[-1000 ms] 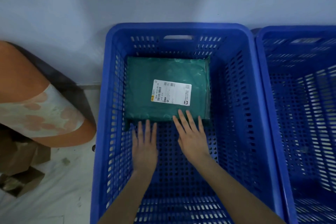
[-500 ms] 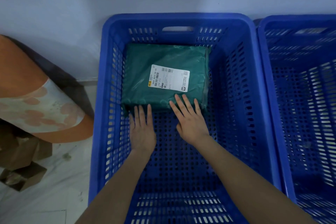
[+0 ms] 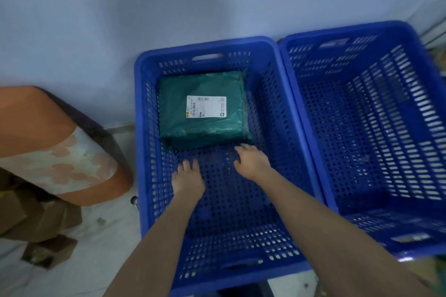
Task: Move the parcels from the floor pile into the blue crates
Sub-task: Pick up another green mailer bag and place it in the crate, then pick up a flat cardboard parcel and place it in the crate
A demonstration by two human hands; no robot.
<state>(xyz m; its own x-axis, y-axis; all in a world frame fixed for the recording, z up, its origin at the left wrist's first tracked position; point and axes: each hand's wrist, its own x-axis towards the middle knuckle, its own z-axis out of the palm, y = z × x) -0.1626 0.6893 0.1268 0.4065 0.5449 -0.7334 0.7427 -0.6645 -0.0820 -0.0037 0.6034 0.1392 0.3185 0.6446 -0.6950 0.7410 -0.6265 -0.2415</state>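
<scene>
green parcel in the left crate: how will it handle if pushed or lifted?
The green parcel keeps a boxy shape with square edges, so it is probably stiff inside and unlikely to flop. Its wrap looks like glossy, wrinkled plastic, so likely slippery under a flat palm. It lies flat on the crate floor, so it should slide rather than tip.

A flat green parcel [image 3: 202, 113] with a white label lies face up at the far end of the left blue crate [image 3: 142, 142]; the right blue crate [image 3: 417, 38] sits just beside it.
</scene>
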